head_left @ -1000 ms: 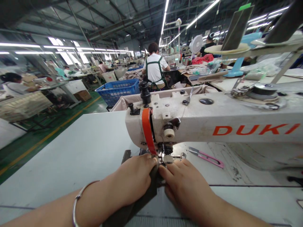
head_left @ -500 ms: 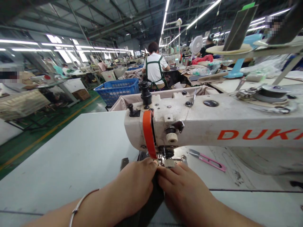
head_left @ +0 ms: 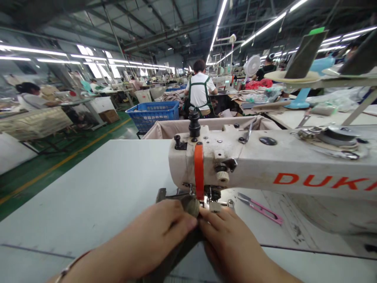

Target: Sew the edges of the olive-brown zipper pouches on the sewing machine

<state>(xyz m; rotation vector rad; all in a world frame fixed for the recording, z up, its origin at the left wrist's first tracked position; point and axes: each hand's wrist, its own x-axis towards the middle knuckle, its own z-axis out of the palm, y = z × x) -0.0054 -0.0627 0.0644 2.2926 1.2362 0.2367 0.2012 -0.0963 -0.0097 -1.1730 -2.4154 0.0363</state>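
A dark olive-grey piece of fabric (head_left: 184, 249) runs from the front of the table up to the needle area of a white sewing machine (head_left: 250, 157). My left hand (head_left: 160, 228) grips it, the thumb pressed against the fingers, and a fold of cloth bulges beyond the fingertips. On the other side of the strip, my right hand (head_left: 228, 232) presses the cloth close to the presser foot, its fingers bent together. The orange lever guard (head_left: 199, 171) hangs just above the fingertips. The needle itself is hard to make out.
Pink thread snips (head_left: 260, 208) lie on the machine bed to the right. A beige cloth-lined bin (head_left: 161, 127) and a blue crate (head_left: 154, 112) stand behind the table (head_left: 118, 177). Several people sit at other machines. Thread cones (head_left: 304, 55) stand at the upper right.
My left hand has shifted its grip, and a fold of the fabric now shows beyond its fingers. My right hand stays by the presser foot. The view has turned slightly left.
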